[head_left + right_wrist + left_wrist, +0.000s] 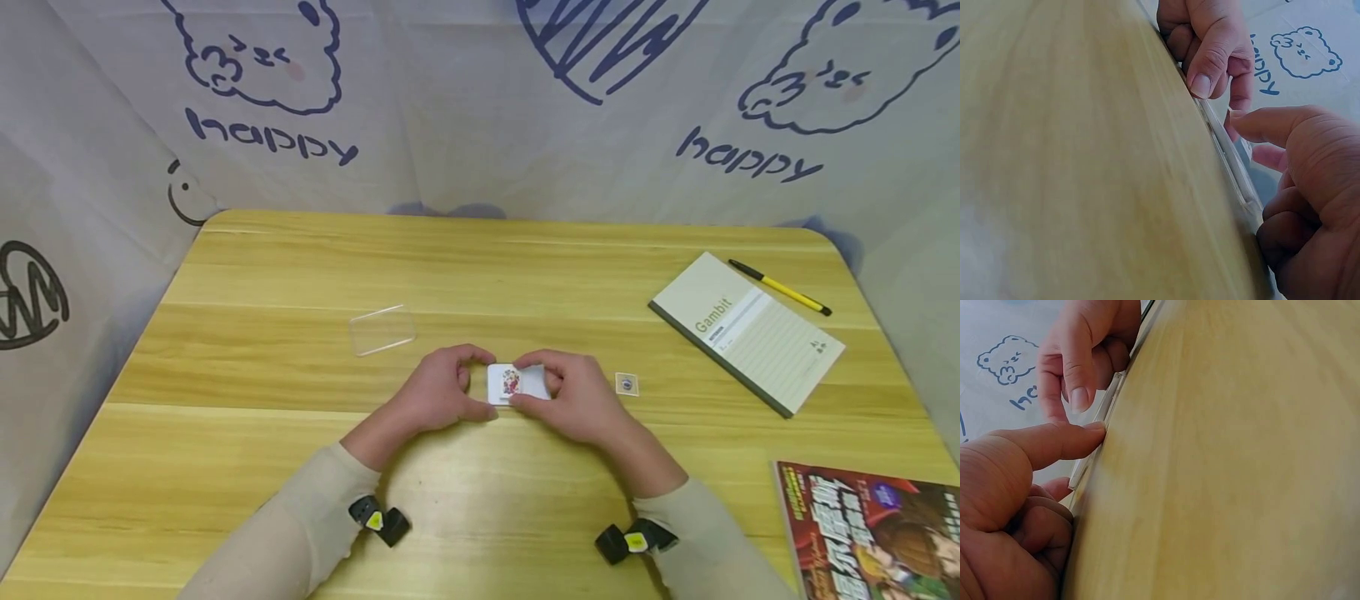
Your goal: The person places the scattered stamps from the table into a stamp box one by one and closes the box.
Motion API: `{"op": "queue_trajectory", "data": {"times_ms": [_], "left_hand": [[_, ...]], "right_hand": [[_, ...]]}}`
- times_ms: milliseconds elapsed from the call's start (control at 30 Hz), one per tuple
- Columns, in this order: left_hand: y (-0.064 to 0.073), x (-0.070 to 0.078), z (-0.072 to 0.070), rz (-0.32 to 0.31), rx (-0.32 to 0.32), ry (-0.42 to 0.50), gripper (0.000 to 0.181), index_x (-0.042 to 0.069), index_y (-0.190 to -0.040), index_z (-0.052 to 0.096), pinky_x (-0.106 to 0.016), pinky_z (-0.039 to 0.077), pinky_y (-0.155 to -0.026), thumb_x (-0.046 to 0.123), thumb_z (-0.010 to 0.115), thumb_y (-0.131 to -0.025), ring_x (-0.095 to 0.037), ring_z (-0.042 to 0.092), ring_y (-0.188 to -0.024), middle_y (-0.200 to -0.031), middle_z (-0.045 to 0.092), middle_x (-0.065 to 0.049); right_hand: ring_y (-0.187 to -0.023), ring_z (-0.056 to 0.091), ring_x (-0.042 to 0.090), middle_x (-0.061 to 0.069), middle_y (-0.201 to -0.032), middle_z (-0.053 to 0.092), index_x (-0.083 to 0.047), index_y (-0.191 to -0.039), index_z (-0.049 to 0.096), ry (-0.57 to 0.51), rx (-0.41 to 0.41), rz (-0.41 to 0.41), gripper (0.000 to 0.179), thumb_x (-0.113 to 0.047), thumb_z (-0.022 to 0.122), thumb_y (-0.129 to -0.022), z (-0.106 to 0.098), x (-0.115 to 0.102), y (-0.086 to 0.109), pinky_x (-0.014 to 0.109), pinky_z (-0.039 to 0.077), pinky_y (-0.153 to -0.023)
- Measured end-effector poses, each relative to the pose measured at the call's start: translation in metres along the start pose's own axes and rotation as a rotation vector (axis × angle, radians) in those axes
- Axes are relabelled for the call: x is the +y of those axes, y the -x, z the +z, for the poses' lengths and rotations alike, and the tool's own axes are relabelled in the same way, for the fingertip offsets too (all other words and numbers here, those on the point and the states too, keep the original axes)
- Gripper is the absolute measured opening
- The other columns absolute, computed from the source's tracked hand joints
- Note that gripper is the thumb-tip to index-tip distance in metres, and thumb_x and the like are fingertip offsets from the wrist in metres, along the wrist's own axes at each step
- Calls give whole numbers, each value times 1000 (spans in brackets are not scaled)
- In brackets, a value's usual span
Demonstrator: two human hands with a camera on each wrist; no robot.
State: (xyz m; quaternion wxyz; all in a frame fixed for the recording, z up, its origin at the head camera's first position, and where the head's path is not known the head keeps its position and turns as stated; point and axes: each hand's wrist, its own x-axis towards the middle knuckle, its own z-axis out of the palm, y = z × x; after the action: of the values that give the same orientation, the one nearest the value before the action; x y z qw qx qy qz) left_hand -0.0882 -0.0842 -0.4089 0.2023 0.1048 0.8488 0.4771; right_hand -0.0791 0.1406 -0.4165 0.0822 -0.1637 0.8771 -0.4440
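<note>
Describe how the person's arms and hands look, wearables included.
The left hand and right hand are bare, no gloves visible. Both arms wear long beige sleeves, ending above the wrists. Each cuff carries a small black device with a yellow marking.

White rectangle (533, 382) partly hidden by right hand (583, 397), magazine (870, 533) cut off

White case (534, 383) — thin, rectangular, flat on the table (480, 275); small square piece (512, 382) — white border, mostly red print, face up over the case, left of centre
</note>
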Motion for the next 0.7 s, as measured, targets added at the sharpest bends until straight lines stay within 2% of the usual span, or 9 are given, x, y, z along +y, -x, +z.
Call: {"op": "queue_trajectory", "data": {"times_ms": [133, 400, 700], "left_hand": [[0, -1, 0, 4, -1, 3, 64, 8, -126, 63, -29, 28, -50, 9, 92, -69, -13, 33, -52, -62, 37, 2], [0, -1, 0, 13, -2, 1, 63, 7, -126, 63, -29, 28, -50, 9, 92, -69, -13, 33, -51, -61, 37, 2], [1, 1, 0, 4, 1, -3, 64, 7, -125, 64, -29, 28, -50, 9, 92, -69, -13, 32, -52, -61, 37, 2]], "right_hand": [[-53, 33, 8, -8, -57, 25, -15, -113, 73, 18, -9, 8, 36, -28, 85, -82, 1, 0, -1, 25, 36, -52], [-62, 50, 13, -6, -59, 39, -16, -114, 74, 38, -21, 42, 38, -31, 85, -81, 1, -1, -1, 27, 42, -55], [-59, 48, 13, -7, -58, 37, -14, -114, 75, 52, -21, 36, 39, -29, 87, -80, 1, 0, -3, 26, 40, -54]]}}
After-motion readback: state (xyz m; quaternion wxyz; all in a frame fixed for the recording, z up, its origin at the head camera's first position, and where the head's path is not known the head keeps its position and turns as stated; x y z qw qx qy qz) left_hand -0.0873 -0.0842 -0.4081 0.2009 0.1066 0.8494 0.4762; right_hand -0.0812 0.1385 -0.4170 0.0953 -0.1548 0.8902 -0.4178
